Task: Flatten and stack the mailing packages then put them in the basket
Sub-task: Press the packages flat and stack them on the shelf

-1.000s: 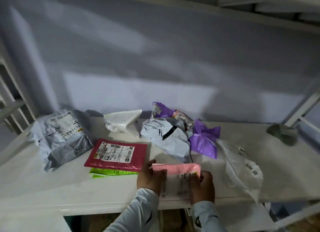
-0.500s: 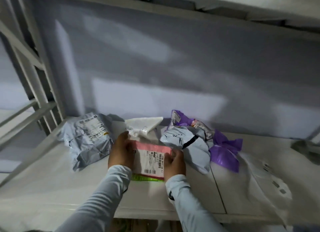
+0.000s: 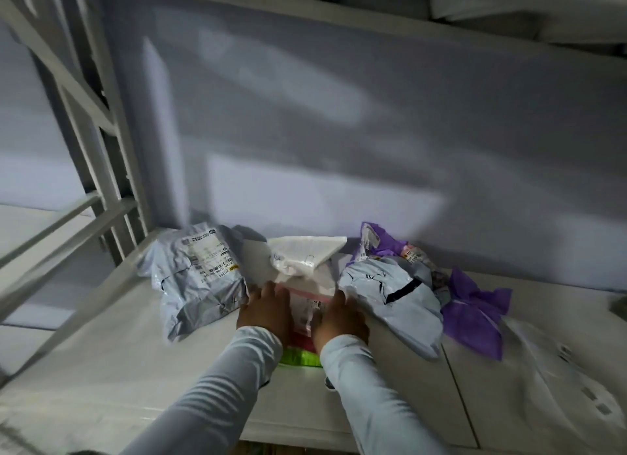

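Both hands rest on the pink package (image 3: pixel 307 302), left hand (image 3: pixel 266 307) and right hand (image 3: pixel 339 317) at its sides, fingers straight and pressing. It lies on a green package (image 3: pixel 300 356) on the shelf (image 3: pixel 101 369). A grey package (image 3: pixel 200 278) sits left, a white package (image 3: pixel 305 256) behind, a purple bag (image 3: pixel 475 312) right.

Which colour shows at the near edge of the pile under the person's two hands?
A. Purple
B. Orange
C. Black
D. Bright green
D: a bright green package pokes out between the wrists, below the pink package that the left hand and right hand rest on.
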Demonstrator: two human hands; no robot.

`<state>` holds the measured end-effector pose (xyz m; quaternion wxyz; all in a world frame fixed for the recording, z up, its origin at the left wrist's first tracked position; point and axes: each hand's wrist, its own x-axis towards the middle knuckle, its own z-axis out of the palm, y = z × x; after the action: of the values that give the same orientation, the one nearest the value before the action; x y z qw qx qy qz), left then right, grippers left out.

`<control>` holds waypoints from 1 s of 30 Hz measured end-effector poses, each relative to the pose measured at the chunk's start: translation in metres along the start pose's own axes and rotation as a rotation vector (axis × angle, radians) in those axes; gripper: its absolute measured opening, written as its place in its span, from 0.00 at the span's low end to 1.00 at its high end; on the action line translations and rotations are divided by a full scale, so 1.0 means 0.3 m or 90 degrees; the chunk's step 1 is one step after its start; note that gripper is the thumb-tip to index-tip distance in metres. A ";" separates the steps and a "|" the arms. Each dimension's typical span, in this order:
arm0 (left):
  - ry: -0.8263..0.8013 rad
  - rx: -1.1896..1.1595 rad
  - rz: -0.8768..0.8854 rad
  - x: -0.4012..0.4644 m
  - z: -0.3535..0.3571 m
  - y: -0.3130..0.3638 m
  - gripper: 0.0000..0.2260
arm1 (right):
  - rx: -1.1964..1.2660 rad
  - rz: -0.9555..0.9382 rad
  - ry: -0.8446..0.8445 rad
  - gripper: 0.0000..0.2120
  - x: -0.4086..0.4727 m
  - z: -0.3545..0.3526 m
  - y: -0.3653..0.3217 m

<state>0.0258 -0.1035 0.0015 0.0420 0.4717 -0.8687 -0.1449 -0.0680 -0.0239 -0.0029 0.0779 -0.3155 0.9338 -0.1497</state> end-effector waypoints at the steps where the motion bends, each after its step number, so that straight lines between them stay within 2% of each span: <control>1: -0.007 -0.056 -0.050 0.011 0.001 0.006 0.16 | 0.033 0.031 -0.007 0.25 0.017 -0.001 0.000; 4: 0.007 -0.187 -0.136 0.038 0.013 -0.003 0.14 | 0.107 0.047 0.011 0.19 0.056 0.005 0.016; 10: 0.041 -0.345 -0.142 0.035 0.002 -0.025 0.17 | 0.344 -0.024 0.081 0.20 0.080 0.030 0.054; 14: 0.098 -0.383 -0.094 -0.008 -0.008 -0.052 0.17 | 0.385 -0.062 0.162 0.18 0.052 0.042 0.085; 16: 0.073 -0.334 -0.075 -0.029 0.004 -0.061 0.16 | 0.354 -0.086 0.178 0.16 0.021 0.055 0.102; 19: 0.012 -0.110 -0.096 -0.056 0.025 -0.054 0.14 | 0.174 -0.100 0.210 0.13 -0.033 0.070 0.118; 21: 0.043 -0.014 -0.094 -0.069 0.027 -0.037 0.16 | 0.084 -0.098 0.224 0.14 -0.047 0.061 0.106; 23: 0.095 -0.010 -0.032 -0.064 0.020 -0.012 0.18 | 0.041 -0.125 0.231 0.16 -0.038 0.038 0.071; 25: 0.089 -0.025 0.071 -0.043 0.015 0.012 0.23 | 0.044 -0.194 0.235 0.16 -0.008 0.034 0.024; 28: -0.006 0.030 0.184 0.002 0.073 0.014 0.29 | -0.023 -0.266 0.132 0.20 0.036 0.058 -0.013; 30: -0.040 0.042 0.178 0.003 0.126 -0.008 0.32 | -0.078 -0.272 -0.004 0.25 0.052 0.106 0.013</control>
<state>0.0192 -0.0976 -0.0352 0.0194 0.3423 -0.9312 -0.1236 -0.0749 -0.0379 -0.0351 0.0278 -0.5110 0.8527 -0.1049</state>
